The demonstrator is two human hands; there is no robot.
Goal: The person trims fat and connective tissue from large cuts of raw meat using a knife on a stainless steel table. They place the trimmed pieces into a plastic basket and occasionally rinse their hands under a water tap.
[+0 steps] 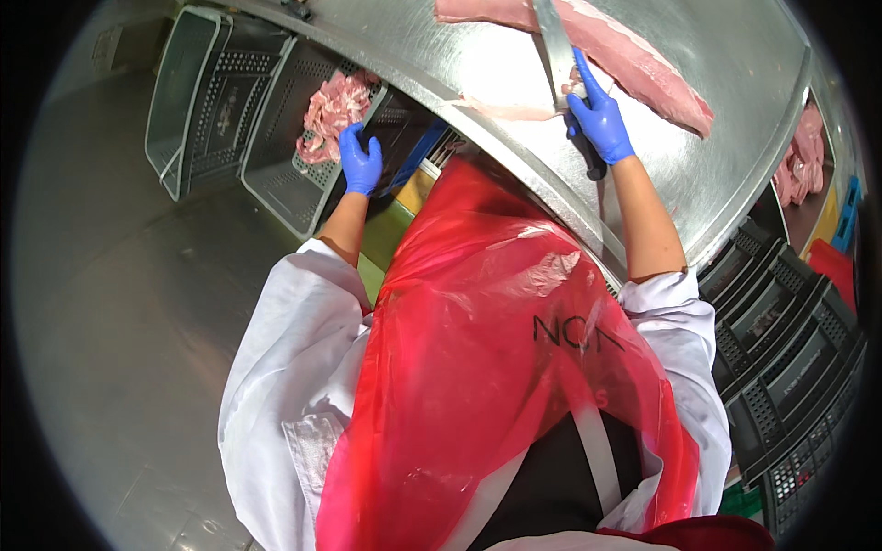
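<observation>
In blue gloves, both my hands are apart from each other. My right hand [602,127] is closed round the dark handle of a knife [555,48] over the metal table, its index finger stretched along beside the blade. The blade points away and crosses a long pink piece of meat [634,60]. A thin pale strip of meat [510,108] lies left of the knife, and small scraps sit by my fingers. My left hand [361,163] is open, thumb and fingers apart, beside a heap of meat trimmings [335,115] in a grey crate [276,179]. It holds nothing visible.
Another grey crate [188,101] stands tilted at the far left. The shiny metal table [698,179] has a raised edge close in front of me. Stacked black crates [781,340] stand at the right. More meat [802,156] lies in a container beyond the table's right edge.
</observation>
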